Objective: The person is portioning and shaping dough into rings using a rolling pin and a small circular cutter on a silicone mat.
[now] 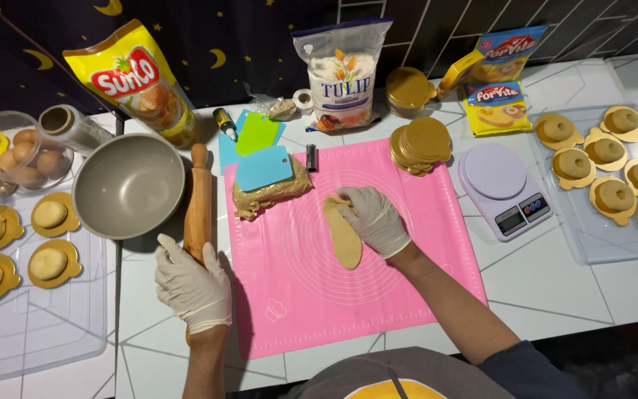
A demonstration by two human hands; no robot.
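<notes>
Both gloved hands are busy: the left hand [192, 287] is closed around the lower end of a wooden rolling pin [199, 201] lying at the left edge of the mat, and the right hand [373, 218] lies with fingers loosely curled on a flattened oval of tan dough [343, 236], pressing its upper end against the pink silicone baking mat [378, 295] on the white bench [540, 281]. That oval looks only part-shaped, so this piece is judged mid-way. Just beyond it, a lump of unportioned dough [263, 196] sits under a blue plastic scraper [263, 168], so more remains to be worked. A stack of empty gold round boards [421, 145] waits beside a white kitchen scale [503, 189]. Finished dough rounds on gold boards fill a clear tray at the right [592, 255] and part of a clear tray at the left [38, 332]. Farther back stand a grey mixing bowl [128, 185], a white flour bag [342, 74] and a yellow pouch [138, 81].
</notes>
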